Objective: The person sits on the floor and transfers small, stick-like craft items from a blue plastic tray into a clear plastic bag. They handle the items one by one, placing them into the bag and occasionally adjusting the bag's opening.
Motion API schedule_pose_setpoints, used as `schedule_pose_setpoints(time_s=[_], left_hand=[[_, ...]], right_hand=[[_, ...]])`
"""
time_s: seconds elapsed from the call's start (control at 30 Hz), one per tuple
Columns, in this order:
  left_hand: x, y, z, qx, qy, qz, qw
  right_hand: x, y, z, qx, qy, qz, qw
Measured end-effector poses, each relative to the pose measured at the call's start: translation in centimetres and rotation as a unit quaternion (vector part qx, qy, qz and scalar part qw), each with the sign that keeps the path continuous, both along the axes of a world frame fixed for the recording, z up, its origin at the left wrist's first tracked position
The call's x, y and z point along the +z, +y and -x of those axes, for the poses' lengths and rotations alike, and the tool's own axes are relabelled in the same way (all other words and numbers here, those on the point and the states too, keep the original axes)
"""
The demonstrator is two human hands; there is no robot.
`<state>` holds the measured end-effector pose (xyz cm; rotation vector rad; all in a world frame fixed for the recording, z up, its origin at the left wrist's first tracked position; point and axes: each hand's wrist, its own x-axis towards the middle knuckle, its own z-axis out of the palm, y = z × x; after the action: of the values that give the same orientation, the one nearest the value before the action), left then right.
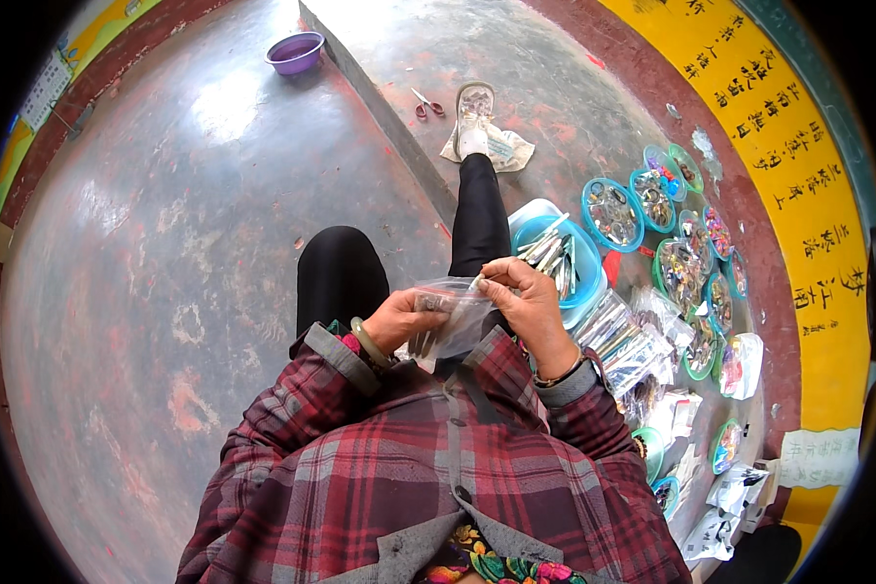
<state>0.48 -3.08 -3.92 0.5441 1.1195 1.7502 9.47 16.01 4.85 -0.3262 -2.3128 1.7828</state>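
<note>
Over my lap, my left hand (405,320) is closed on one side of a clear plastic zip bag (465,326), and part of that hand shows through the film. My right hand (528,300) is at the bag's upper edge on the other side. Its thumb and forefinger pinch a slim pale piece (476,282) at the mouth of the bag; its kind is too small to tell. Just beyond the right hand stands a blue basket (522,237) with several slim, pale and dark sticks (555,255) lying in it.
Round baskets (586,216) of small trinkets crowd the floor at the right. Clear packets (642,358) lie nearer me. Red-handled scissors (428,105) and a cloth (508,149) lie by my foot. A purple basin (295,54) stands far left beside a floor ledge (384,122).
</note>
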Motion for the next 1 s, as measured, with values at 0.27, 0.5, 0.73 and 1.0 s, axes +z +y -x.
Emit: schedule_pose_setpoints(time_s=[0.27,0.5,0.73,1.0], left_hand=[[-0.4,-0.4,0.3,0.000,-0.072,-0.049,0.996],[-0.4,-0.3,0.0,0.011,-0.095,-0.058,0.994],[-0.1,-0.2,0.4,-0.028,-0.116,-0.042,0.992],[1.2,-0.3,0.0,-0.019,-0.064,0.020,0.998]], right_hand=[[-1.0,-1.0,0.3,0.036,0.105,-0.161,0.981],[-1.0,-1.1,0.2,0.048,0.063,-0.091,0.993],[-0.1,-1.3,-0.1,0.020,0.073,-0.091,0.993],[-0.1,-2.0,-0.3,0.024,0.139,-0.083,0.986]])
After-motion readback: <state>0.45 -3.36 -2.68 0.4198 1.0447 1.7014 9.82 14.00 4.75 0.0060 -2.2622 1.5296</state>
